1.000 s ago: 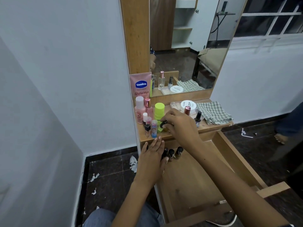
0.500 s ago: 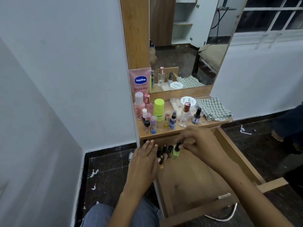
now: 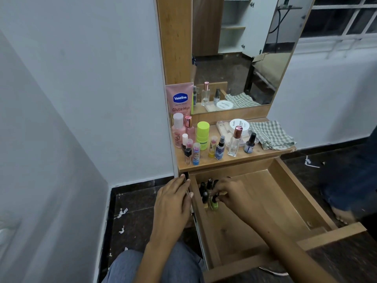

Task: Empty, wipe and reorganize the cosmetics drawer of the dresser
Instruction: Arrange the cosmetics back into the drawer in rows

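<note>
Right hand (image 3: 230, 194) reaching into drawer (image 3: 285, 203), fingers curled, pinching dark cap of green nail polish bottle (image 3: 214, 203) standing on drawer floor at back-left corner. Left hand (image 3: 173, 203) flat, fingers straight, resting on drawer's left side wall, fingertips at its top edge; holding nothing. Hands near each other, not touching.

Drawer pulled fully out, wooden. Contents: cluster of small dark-capped polish bottles (image 3: 206, 187) upright in back-left corner, touching or just beside the green one; exact count unclear, partly hidden by right fingers. Remaining drawer floor bare wood.

Dresser top (image 3: 265, 153) above drawer: pink Vaseline tube (image 3: 180, 100) leaning on frame, pink bottle with white cap (image 3: 178, 129), lime-green stick (image 3: 203, 134), small lip balms (image 3: 196, 153), blue spray bottle (image 3: 220, 147), clear perfume bottle with rose-gold cap (image 3: 235, 140), dark dropper bottle (image 3: 250, 142), white round jar (image 3: 239, 126) on a flat palette, checked cloth (image 3: 271, 134) at right end. Mirror (image 3: 240, 52) behind. Paper scraps (image 3: 120, 213) on dark floor at left.
</note>
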A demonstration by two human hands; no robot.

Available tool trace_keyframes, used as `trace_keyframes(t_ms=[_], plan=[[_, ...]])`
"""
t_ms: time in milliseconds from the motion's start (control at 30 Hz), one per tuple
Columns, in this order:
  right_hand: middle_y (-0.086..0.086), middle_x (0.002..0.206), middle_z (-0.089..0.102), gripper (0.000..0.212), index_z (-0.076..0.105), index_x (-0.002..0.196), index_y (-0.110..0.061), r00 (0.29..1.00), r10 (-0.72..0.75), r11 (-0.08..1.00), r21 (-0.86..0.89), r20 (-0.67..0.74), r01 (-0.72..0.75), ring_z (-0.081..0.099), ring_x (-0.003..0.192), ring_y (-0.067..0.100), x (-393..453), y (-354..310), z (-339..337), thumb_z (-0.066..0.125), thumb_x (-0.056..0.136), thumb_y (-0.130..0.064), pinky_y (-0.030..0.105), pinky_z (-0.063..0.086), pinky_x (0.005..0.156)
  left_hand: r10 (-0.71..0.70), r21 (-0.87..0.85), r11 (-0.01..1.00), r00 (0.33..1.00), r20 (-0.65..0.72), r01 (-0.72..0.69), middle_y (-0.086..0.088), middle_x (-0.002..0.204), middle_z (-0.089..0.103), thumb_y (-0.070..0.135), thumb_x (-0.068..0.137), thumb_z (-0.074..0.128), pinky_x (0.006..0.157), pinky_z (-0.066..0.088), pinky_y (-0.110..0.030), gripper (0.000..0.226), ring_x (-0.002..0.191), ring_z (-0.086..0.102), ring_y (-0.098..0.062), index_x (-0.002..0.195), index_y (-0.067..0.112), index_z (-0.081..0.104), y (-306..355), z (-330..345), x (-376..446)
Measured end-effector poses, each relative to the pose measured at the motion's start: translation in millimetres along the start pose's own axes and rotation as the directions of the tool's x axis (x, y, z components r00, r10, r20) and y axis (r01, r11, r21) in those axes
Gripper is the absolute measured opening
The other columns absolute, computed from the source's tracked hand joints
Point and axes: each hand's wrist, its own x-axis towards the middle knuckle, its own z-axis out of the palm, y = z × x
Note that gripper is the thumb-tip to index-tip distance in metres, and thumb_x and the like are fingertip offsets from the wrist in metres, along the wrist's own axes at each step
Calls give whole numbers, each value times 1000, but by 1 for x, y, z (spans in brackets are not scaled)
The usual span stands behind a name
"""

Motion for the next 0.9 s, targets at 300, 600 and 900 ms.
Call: trace_keyframes(t_ms=[300, 600, 900], plan=[[-20, 92, 55, 33, 69, 97, -32, 993, -9, 1000, 16, -118, 11, 58, 86, 6, -4, 5, 0, 79, 69, -17, 29, 51, 73, -54, -70, 996, 993, -109, 47, 0, 120, 63, 29, 94, 48, 96, 42, -32, 34, 113, 53, -13, 118, 13, 66, 0, -14, 16], [-11, 83, 65, 27, 66, 98, -21, 828, 153, 930, 361, -539, 63, 63, 70, 1, 23, -62, -14, 78, 77, -31, 23, 54, 63, 24, 130, 992, 986, -162, -3, -13, 107, 62, 9, 90, 60, 74, 46, -37, 46, 100, 55, -29, 134, 16, 52, -6, -38, 82], [-8, 91, 64, 29, 61, 101, -20, 727, 200, 934, 352, -657, 62, 61, 76, 9, 43, -75, -3, 76, 79, -30, 36, 55, 67, 178, 296, 944, 981, -79, -147, -15, 91, 60, 8, 72, 79, 58, 47, -36, 54, 80, 54, -30, 123, 18, 62, -14, -28, 118]])
